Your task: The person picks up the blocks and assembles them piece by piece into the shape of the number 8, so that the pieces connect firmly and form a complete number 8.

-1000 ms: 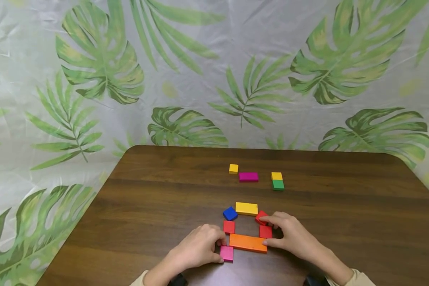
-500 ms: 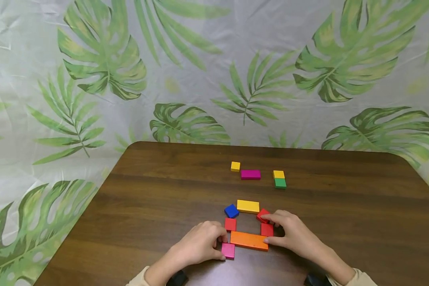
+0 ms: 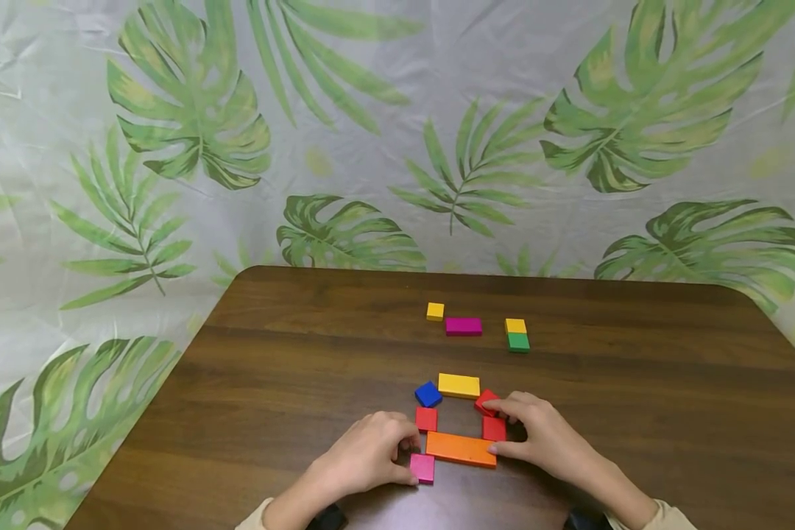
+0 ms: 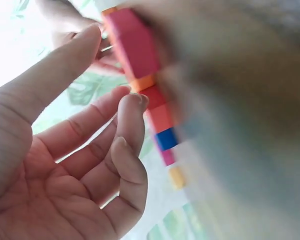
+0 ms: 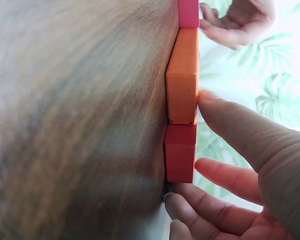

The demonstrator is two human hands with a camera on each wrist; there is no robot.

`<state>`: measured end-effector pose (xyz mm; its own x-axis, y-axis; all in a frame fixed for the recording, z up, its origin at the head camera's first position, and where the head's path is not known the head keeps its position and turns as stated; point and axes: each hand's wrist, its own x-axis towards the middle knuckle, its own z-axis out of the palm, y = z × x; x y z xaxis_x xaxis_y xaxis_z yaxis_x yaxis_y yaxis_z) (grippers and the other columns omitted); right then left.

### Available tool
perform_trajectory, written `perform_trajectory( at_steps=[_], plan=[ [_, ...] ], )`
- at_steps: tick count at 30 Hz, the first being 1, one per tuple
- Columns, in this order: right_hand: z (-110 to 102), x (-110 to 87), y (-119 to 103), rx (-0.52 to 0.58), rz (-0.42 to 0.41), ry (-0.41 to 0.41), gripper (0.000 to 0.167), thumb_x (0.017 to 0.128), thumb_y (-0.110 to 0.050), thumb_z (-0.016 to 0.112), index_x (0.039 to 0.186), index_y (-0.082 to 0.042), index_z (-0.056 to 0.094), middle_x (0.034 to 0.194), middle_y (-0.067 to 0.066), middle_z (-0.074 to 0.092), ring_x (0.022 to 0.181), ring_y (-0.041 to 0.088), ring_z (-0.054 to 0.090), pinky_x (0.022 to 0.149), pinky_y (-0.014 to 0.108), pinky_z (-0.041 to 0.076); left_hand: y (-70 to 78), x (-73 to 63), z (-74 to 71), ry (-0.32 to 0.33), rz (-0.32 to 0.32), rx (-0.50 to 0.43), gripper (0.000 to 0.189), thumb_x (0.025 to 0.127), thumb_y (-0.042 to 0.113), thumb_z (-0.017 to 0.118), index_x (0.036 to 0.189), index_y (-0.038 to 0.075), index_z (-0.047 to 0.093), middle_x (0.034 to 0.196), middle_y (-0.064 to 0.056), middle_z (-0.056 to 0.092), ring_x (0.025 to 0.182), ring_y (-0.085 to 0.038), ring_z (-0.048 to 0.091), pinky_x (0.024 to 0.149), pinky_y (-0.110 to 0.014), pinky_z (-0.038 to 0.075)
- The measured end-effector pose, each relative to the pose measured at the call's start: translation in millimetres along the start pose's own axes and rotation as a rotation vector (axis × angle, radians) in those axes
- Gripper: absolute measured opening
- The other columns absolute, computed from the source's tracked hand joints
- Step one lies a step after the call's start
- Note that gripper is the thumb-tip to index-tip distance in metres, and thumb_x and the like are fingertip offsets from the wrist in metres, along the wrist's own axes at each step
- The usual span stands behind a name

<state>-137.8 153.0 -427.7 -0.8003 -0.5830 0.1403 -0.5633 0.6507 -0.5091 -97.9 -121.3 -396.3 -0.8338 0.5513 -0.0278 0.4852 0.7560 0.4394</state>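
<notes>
In the head view, my left hand (image 3: 371, 453) is at the left end of the arrangement, thumb and fingers beside a pink block (image 3: 422, 469). From the left wrist view, its fingers are loosely bent and no block lies between them. My right hand (image 3: 546, 434) rests at the opposite side: its thumb touches the end of the long orange block (image 3: 460, 450), and a fingertip touches a turned red block (image 3: 486, 402). Another red block (image 3: 494, 428) lies under that hand's arch. A third red block (image 3: 427, 419) sits behind the orange block's left end.
A tilted blue block (image 3: 428, 394) and a yellow block (image 3: 459, 385) form the ring's far side. Farther back lie a small yellow block (image 3: 435, 311), a purple block (image 3: 464, 327), and a yellow block (image 3: 515, 325) against a green one (image 3: 518, 342). A leaf-patterned cloth (image 3: 344, 147) hangs behind the table (image 3: 291, 353).
The head view shifts slightly. Hands and blocks otherwise keep their places.
</notes>
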Motion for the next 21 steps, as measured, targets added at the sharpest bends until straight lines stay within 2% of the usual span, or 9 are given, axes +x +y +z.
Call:
perform_trajectory(
  at_steps=[5,11,16,21],
  plan=[
    [-1,-0.3,0,0.010,0.023,-0.008,0.050,0.074,-0.038,0.076,0.115,-0.011,0.066,0.089,-0.009,0.056,0.077,0.002,0.046,0.065,0.018,0.045,-4.0,0.6,-16.6,0.082,-0.034,-0.041,0.028,0.073,0.022,0.079,0.096,0.010,0.068,0.079,0.003,0.061,0.060,0.003,0.044,0.055,-0.013,0.038],
    [-1,-0.9,0,0.011,0.042,-0.016,0.051,0.073,-0.038,0.077,0.115,-0.012,0.066,0.088,-0.010,0.055,0.078,0.002,0.045,0.064,0.017,0.044,-23.2,10.7,-31.1,0.202,-0.096,-0.055,0.028,0.077,0.019,0.076,0.100,0.007,0.068,0.088,-0.004,0.066,0.062,-0.003,0.050,0.055,-0.015,0.041],
    [-1,-2.1,-1,0.023,0.041,-0.009,0.050,0.073,-0.037,0.077,0.114,-0.012,0.066,0.089,-0.011,0.056,0.079,0.002,0.046,0.066,0.018,0.045,-42.2,32.7,-36.0,0.250,-0.135,-0.051,0.025,0.078,0.016,0.075,0.100,0.006,0.068,0.091,-0.006,0.067,0.065,-0.008,0.052,0.058,-0.018,0.042],
    [-2,-1.2,-1,0.026,0.042,-0.009,0.051,0.073,-0.039,0.077,0.115,-0.012,0.066,0.090,-0.011,0.056,0.079,0.002,0.046,0.066,0.018,0.045,-57.0,58.2,-37.7,0.256,-0.133,-0.120,0.024,0.079,0.014,0.074,0.100,0.004,0.068,0.094,-0.008,0.068,0.067,-0.009,0.054,0.061,-0.019,0.044]
  ],
)
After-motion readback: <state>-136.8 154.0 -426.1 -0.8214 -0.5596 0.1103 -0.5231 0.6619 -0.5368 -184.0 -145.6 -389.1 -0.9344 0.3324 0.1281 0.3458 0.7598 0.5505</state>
